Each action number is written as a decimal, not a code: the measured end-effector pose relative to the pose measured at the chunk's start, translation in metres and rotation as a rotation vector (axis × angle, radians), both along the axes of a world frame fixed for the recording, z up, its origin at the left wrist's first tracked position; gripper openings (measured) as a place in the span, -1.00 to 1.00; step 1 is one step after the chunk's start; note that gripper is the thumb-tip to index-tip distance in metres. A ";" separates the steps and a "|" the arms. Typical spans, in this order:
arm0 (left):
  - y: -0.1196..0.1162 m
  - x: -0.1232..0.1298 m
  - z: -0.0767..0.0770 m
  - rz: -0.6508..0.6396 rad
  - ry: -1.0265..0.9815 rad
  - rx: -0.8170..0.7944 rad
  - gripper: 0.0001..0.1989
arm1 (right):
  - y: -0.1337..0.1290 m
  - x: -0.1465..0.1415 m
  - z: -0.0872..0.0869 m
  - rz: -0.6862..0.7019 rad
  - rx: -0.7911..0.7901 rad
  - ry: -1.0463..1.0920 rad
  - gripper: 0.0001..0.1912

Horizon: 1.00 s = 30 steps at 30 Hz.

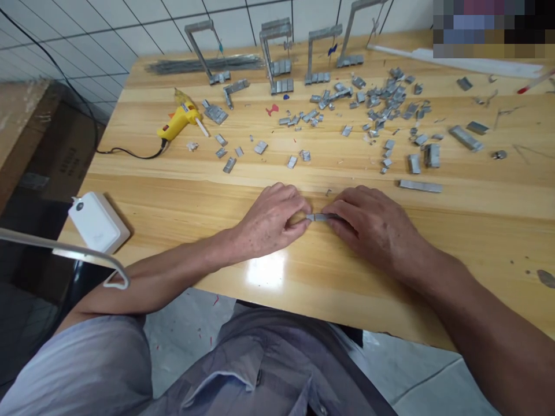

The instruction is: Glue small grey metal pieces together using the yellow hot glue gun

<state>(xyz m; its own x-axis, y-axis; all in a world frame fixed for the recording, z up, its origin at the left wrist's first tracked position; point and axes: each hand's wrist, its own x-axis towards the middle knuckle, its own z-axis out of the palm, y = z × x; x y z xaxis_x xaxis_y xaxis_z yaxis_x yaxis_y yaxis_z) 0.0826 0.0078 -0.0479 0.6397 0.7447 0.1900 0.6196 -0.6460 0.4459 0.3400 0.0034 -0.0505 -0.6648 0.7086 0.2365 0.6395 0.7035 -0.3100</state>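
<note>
Between my two hands is a thin grey strip of staples [321, 217], held low over the wooden table [173, 190]. My left hand [271, 222] pinches its left end between thumb and index finger. Around the right end, the thumb and fingers of my right hand [377, 225] are closed, hiding that part of the strip. A tiny bent grey piece [328, 192] lies just beyond the gap between my hands. Farther off are short staple blocks [292, 162] and, to the right, a longer staple strip [420, 186].
A yellow glue gun [180, 122] with a black cord lies at the back left. Several small frames built of staples [318, 55] stand along the rear, near a bundle of wires [203, 63]. Loose staple pieces [385, 98] are scattered rightward. A white box-shaped device [97, 222] sits at the left edge.
</note>
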 end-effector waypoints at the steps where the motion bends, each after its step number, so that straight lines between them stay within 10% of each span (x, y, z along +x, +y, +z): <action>1: 0.000 0.000 0.000 -0.002 -0.002 0.001 -0.91 | 0.000 0.000 0.000 0.000 0.003 0.006 -0.78; 30: -0.001 0.001 0.002 0.005 -0.008 -0.014 -0.92 | -0.002 -0.006 -0.003 -0.019 0.021 0.052 -0.75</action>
